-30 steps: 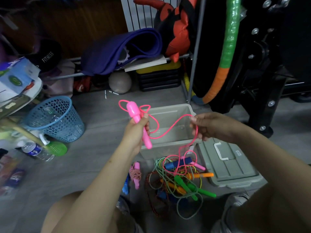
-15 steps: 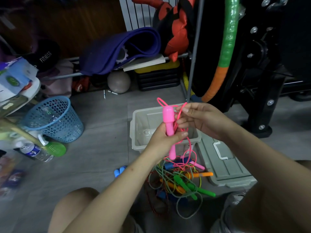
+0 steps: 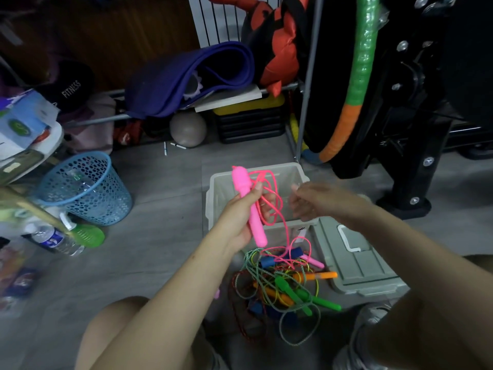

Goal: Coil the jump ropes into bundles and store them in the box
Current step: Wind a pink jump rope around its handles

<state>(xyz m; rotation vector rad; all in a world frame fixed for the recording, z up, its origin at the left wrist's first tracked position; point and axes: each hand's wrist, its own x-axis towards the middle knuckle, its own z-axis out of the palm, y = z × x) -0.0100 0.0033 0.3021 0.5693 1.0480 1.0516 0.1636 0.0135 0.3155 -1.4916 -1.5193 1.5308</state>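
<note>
My left hand point(image 3: 240, 212) grips a pink jump rope handle point(image 3: 256, 231) upright over the open grey box point(image 3: 213, 188), with a few pink cord loops point(image 3: 272, 198) gathered against the handle. The cord runs down to the rope's second pink handle point(image 3: 314, 263) on the floor. My right hand point(image 3: 317, 201) hovers just right of the loops, blurred, fingers apart, with no cord visibly in it. A tangled pile of jump ropes point(image 3: 288, 287) with green, orange and blue handles lies on the floor in front of the box.
The box's grey lid point(image 3: 357, 265) lies on the floor to its right. A blue mesh basket point(image 3: 85, 190) and a water bottle point(image 3: 53, 239) sit at the left. A black equipment stand point(image 3: 408, 169) rises behind right; a cluttered rack stands behind the box.
My right hand brought the cord to the handle, laid a loop there, and has now drawn away to the right. My left hand shifted right over the box, still gripping the handle.
</note>
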